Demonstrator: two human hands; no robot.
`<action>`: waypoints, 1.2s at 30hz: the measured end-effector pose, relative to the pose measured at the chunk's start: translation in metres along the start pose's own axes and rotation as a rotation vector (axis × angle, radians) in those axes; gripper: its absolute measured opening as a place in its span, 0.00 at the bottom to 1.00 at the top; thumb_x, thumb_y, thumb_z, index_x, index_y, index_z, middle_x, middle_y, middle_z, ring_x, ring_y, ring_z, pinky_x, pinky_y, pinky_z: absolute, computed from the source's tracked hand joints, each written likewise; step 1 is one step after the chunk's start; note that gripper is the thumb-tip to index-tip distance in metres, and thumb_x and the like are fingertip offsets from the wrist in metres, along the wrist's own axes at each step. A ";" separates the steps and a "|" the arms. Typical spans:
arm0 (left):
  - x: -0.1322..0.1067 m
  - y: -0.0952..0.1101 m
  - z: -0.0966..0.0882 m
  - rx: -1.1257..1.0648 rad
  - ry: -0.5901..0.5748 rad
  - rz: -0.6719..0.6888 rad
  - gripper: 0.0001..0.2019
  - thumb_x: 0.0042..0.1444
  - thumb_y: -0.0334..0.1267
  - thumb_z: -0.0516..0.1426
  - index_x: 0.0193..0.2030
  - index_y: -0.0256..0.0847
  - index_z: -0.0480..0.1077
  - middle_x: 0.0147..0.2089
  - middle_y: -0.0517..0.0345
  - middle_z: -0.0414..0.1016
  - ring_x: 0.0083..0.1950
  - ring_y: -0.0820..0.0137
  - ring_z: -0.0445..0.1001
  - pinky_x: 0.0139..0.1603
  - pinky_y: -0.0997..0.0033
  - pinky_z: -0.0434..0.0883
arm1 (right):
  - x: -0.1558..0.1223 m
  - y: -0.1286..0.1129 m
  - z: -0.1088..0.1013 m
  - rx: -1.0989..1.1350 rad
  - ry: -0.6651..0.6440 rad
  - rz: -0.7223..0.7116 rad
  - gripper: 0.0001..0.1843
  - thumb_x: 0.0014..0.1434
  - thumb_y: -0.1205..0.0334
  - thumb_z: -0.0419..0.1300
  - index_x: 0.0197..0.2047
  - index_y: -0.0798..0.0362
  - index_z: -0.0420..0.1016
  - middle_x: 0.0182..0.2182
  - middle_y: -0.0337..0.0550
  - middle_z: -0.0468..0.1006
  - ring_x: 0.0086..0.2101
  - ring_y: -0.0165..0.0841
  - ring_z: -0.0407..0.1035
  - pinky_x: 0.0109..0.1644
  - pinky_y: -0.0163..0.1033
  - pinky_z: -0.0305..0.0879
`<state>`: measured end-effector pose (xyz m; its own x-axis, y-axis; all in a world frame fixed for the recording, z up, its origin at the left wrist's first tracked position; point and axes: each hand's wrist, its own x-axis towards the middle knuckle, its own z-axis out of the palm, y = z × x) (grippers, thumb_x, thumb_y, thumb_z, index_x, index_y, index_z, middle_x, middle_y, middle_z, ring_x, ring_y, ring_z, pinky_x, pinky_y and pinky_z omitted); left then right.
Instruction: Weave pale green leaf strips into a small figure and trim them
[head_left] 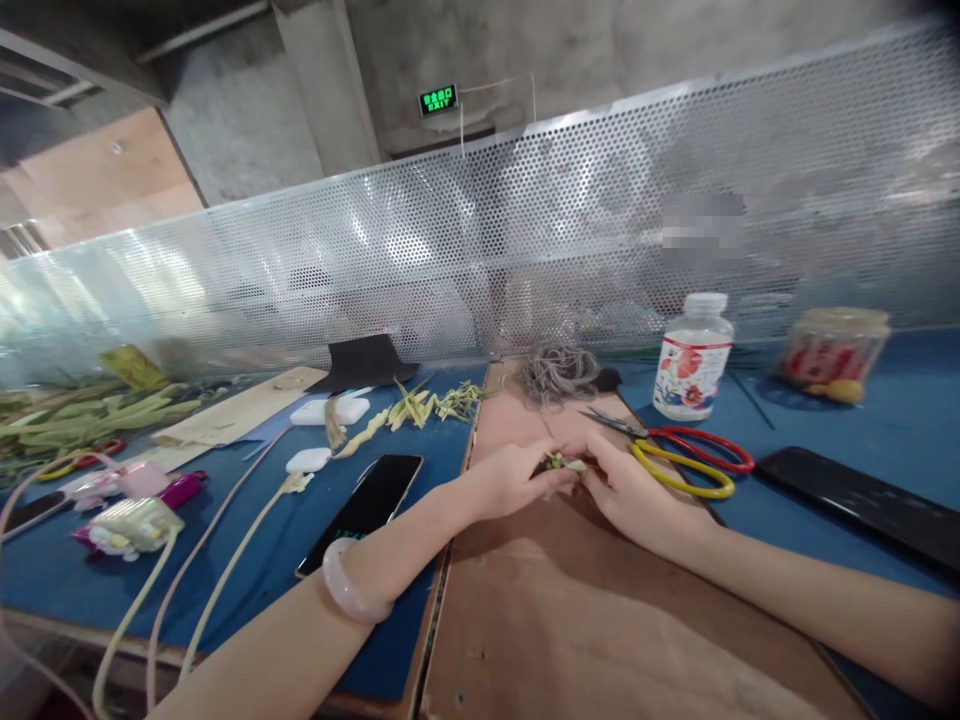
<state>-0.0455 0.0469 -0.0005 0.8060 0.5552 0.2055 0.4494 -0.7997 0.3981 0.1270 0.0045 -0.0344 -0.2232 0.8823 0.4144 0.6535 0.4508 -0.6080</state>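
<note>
My left hand (511, 482) and my right hand (611, 485) meet over the brown wooden board (525, 610). Between their closed fingertips is a small greenish-white piece of plant-like material (561, 463), mostly covered by the fingers. A pale bangle (346, 585) circles my left wrist. Just beyond the hands lies a tangle of grey cord (559, 375). Scissors (686, 455) with one red and one yellow handle loop rest close to my right hand, blades pointing left.
A labelled plastic bottle (691, 360) and a jar (832, 350) stand back right; a black phone (862, 500) lies nearer. To the left are another phone (364, 510), white chargers with cables (309, 460), braided plant strips (409, 410) and dried leaves (97, 415). A perforated metal screen (337, 260) closes the back.
</note>
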 end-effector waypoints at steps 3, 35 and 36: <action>0.001 -0.002 0.001 -0.029 0.012 -0.027 0.21 0.59 0.52 0.43 0.45 0.38 0.63 0.33 0.57 0.71 0.33 0.71 0.69 0.32 0.75 0.59 | -0.001 -0.003 -0.002 -0.046 -0.009 -0.030 0.08 0.58 0.67 0.45 0.40 0.50 0.62 0.30 0.39 0.73 0.27 0.30 0.67 0.31 0.34 0.61; 0.003 0.008 0.004 -0.479 0.172 -0.123 0.19 0.58 0.49 0.45 0.47 0.37 0.65 0.18 0.67 0.54 0.19 0.78 0.56 0.23 0.78 0.59 | -0.001 -0.008 0.000 0.238 0.252 -0.146 0.12 0.59 0.59 0.51 0.39 0.48 0.74 0.41 0.45 0.69 0.43 0.37 0.64 0.48 0.43 0.63; 0.003 0.008 0.004 -0.494 0.175 -0.124 0.19 0.58 0.49 0.45 0.46 0.37 0.65 0.17 0.67 0.53 0.19 0.79 0.55 0.23 0.78 0.58 | -0.002 -0.009 -0.001 0.244 0.233 -0.147 0.13 0.59 0.59 0.50 0.42 0.47 0.73 0.42 0.45 0.69 0.44 0.36 0.63 0.48 0.43 0.63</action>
<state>-0.0379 0.0419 -0.0001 0.6629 0.7024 0.2591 0.2688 -0.5463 0.7933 0.1222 -0.0015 -0.0294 -0.1125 0.7638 0.6356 0.4283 0.6145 -0.6626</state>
